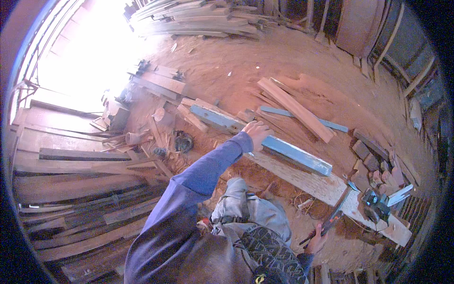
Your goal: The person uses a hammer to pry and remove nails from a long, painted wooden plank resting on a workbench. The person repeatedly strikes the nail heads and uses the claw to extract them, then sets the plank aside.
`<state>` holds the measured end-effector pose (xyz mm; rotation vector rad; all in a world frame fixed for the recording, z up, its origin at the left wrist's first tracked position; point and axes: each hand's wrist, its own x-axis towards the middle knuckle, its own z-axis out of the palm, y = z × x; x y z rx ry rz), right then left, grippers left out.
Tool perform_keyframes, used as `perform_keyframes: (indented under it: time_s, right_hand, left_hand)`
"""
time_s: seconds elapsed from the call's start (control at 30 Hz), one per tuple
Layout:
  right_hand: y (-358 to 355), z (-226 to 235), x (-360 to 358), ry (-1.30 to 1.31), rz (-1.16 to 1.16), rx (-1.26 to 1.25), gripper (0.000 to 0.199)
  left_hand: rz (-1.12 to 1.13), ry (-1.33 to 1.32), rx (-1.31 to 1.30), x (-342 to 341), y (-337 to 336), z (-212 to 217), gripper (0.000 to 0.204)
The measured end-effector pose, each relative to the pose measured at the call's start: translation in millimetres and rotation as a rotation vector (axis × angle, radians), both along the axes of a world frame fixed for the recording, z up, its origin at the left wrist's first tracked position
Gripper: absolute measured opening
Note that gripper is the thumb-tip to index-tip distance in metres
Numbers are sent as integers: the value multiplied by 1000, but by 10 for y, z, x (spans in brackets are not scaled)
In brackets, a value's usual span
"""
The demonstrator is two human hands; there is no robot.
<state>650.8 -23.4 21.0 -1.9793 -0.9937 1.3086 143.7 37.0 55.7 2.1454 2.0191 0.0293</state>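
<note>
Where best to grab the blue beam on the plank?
Probably the middle of the blue beam, from above, fingers wrapping its long sides: it lies flat and narrow across the pale plank. The left hand already rests mid-length; the right hand holds a saw.

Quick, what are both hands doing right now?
Left hand: resting on the blue-painted beam; how the fingers lie cannot be told.
Right hand: closed around the handle of a hammer-like tool.
</note>
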Motion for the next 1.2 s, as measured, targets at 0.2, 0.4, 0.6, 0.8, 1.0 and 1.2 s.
perform_keyframes:
  time_s: [0.2, 0.4, 0.6, 0.8, 1.0, 1.2]
  right_hand:
    - [206, 78, -324, 122, 119, 101, 25]
    - [46, 353, -766, 354, 124, 147, 23]
    - [-235, 746, -1650, 535, 61, -33, 39]
    - [-763, 1146, -2984, 680, 62, -200, 49]
    - [-1165, 1378, -3819, 872, 119, -496, 58]
    - [-1148, 1346, -4277, 973, 23, -655, 67]
  left_hand:
    - [109, -44, 17, -449, -152, 188, 92]
    - [205, 95, -14, -1732, -752, 357, 95]
    - [-84, 219, -3, -2330, -818, -75, 71]
    - [-166, 61, 57, -2409, -852, -376, 52]
    - [-139, -50, 276, -2209, -1202, -421, 35]
    - [-113, -63, 228, -2168, -1304, -376, 40]
